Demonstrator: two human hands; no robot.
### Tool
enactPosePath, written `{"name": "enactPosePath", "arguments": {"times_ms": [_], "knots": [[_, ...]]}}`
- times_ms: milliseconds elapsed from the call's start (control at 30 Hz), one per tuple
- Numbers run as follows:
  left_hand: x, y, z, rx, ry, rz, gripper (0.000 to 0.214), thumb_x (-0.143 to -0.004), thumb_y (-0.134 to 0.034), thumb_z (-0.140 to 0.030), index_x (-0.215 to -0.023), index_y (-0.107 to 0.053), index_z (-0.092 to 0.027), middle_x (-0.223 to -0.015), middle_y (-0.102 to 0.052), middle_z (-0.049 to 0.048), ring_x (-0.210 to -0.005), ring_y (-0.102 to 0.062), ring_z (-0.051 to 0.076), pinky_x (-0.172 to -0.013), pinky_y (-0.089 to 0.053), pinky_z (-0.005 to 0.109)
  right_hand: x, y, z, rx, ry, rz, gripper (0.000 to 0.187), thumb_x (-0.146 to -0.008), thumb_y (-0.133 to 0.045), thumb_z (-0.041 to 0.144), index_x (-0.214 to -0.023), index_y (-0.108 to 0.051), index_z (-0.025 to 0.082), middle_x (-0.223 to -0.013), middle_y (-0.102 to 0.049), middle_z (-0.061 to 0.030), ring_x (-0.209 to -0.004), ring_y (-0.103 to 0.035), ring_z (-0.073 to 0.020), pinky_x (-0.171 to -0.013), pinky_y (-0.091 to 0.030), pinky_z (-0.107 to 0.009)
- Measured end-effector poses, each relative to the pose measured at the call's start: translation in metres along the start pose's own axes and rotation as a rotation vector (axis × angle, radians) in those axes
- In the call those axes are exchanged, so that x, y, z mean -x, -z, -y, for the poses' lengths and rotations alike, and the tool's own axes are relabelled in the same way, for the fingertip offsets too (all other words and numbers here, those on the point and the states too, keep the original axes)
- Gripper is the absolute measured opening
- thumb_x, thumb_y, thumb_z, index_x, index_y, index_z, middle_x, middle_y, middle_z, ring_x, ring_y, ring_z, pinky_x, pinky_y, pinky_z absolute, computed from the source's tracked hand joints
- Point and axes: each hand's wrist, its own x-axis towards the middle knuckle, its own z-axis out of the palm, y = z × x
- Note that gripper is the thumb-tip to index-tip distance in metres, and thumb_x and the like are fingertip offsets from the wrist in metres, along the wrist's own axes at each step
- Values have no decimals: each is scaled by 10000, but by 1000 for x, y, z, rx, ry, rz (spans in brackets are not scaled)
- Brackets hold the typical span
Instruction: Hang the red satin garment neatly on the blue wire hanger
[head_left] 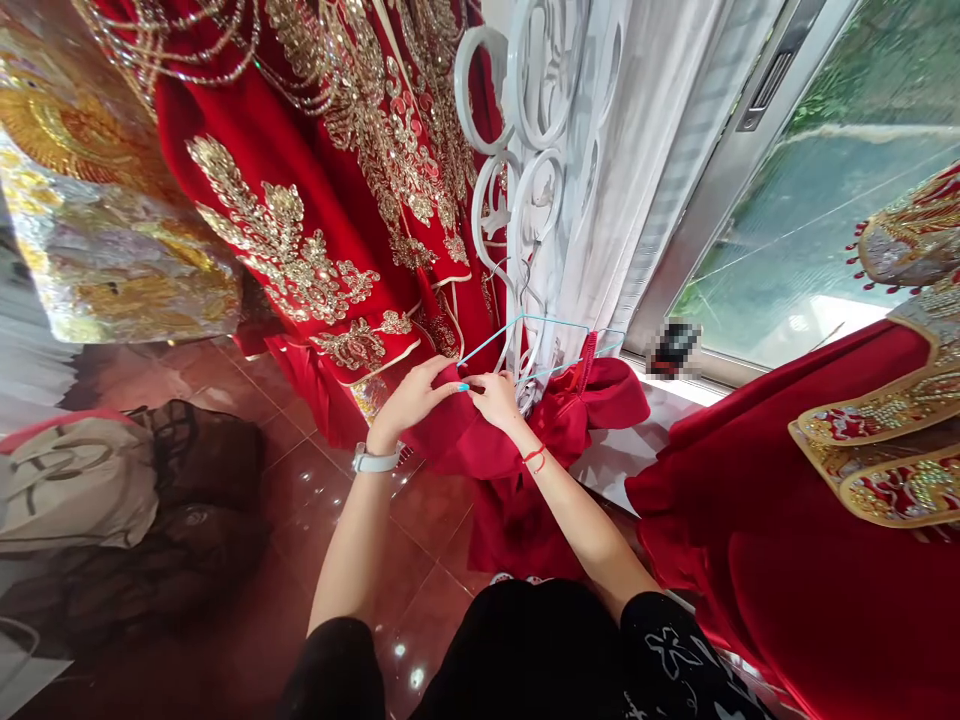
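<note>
A dark red garment hangs in front of me from a thin light-blue hanger. My left hand, with a white watch on its wrist, pinches the garment's upper edge at the hanger's left end. Beside it, almost touching, my right hand is closed on the same edge; a red string circles that wrist. The hanger's own end is hidden by fabric and fingers. On the hanger's other side, a gathered red ruffle bunches out. The garment's lower part falls toward the tiled floor.
Red gowns with gold embroidery hang close behind my left hand. A white scrollwork stand rises behind the hanger. Right of it are a white curtain, a window and another red gown. Bundled bags lie at left.
</note>
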Motion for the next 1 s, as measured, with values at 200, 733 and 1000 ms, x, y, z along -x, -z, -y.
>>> {"name": "enactPosePath", "arguments": {"times_ms": [200,733,1000], "knots": [[3,-16,8,-20,39,-48,479,-934,-535,-509,-1325,-587,-238,-1363,-644,99,-1267,-594,292,-1114,-422,459,5,20,-7,-294,114,77,258,-895,-603,197,-1067,-792,236,-1131,-782,-51,-1015,-713,-238,-1002,-465,-433],[-63,-119,-66,-63,-347,167,516,-918,-635,-324,-1406,-528,-193,-1365,-623,125,-1276,-577,264,-1104,-441,417,116,165,-170,-390,-168,-484,525,-645,-841,429,-1123,-765,224,-1174,-764,-62,-1130,-686,-306,-1031,-532,-488],[-105,-173,-84,143,-144,143,277,-943,-627,-288,-1193,-692,-188,-1025,-770,75,-986,-712,228,-920,-515,324,123,167,-161,-270,-177,-799,290,-722,-743,448,-854,-794,195,-895,-800,-68,-877,-728,-264,-867,-577,-438]]}}
